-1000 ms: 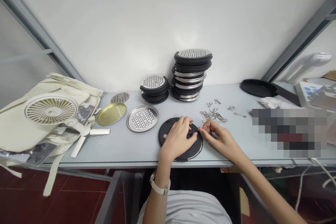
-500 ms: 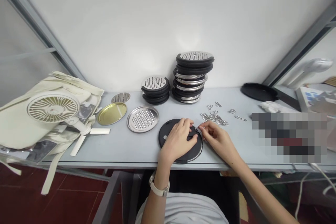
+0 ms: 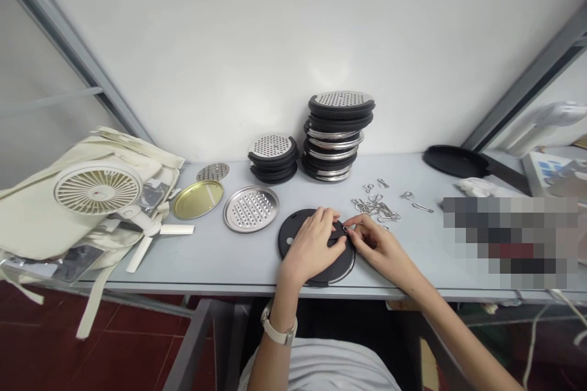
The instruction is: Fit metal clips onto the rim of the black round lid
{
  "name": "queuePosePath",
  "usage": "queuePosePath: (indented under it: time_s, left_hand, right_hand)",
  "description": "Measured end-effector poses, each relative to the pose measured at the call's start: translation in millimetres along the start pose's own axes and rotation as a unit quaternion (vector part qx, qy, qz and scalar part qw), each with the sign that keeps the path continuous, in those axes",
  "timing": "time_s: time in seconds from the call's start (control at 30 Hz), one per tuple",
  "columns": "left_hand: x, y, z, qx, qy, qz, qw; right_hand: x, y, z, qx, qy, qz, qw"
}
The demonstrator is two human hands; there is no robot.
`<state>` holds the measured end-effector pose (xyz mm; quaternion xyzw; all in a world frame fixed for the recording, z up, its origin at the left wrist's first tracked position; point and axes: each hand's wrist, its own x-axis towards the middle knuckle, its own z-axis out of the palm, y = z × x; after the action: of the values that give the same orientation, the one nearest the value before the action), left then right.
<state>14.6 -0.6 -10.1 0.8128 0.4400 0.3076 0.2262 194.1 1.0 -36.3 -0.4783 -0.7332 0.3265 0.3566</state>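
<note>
A round black disc (image 3: 293, 220) with a silver rim showing at its lower right lies flat near the table's front edge. My left hand (image 3: 314, 243) rests across its top, fingers extended and thumb apart, hiding much of the middle. At the disc's right edge, my right hand (image 3: 373, 244) pinches a small metal wire clip (image 3: 345, 229) between thumb and fingertips. Only the clip's loop shows, against the black surface. Beyond that hand lies a loose pile of similar wire clips (image 3: 376, 208), with a few more scattered to its right.
Stacked black-rimmed grater discs stand in a short pile (image 3: 273, 165) and a taller one (image 3: 339, 140) by the wall. Leftward are a round grater plate (image 3: 251, 209), a gold lid (image 3: 198, 199), a perforated disc (image 3: 213, 172) and a white fan (image 3: 98, 189). A black pan (image 3: 454, 160) sits back right.
My right fingertips and the clip have shifted slightly onto the disc's edge. My left hand keeps its place on the disc. The whole view has moved a little.
</note>
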Motion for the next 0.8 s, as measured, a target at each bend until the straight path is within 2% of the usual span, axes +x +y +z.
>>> queuePosePath:
  time_s: [0.3, 0.8]
  left_hand:
    - [-1, 0, -0.5, -0.004, 0.001, -0.002, 1.0]
    - [0, -3, -0.2, -0.001, 0.0, 0.001, 1.0]
  right_hand:
    - [0, 5, -1, 0.061, -0.024, 0.008, 0.998]
    - [1, 12, -1, 0.096, -0.041, 0.013, 0.994]
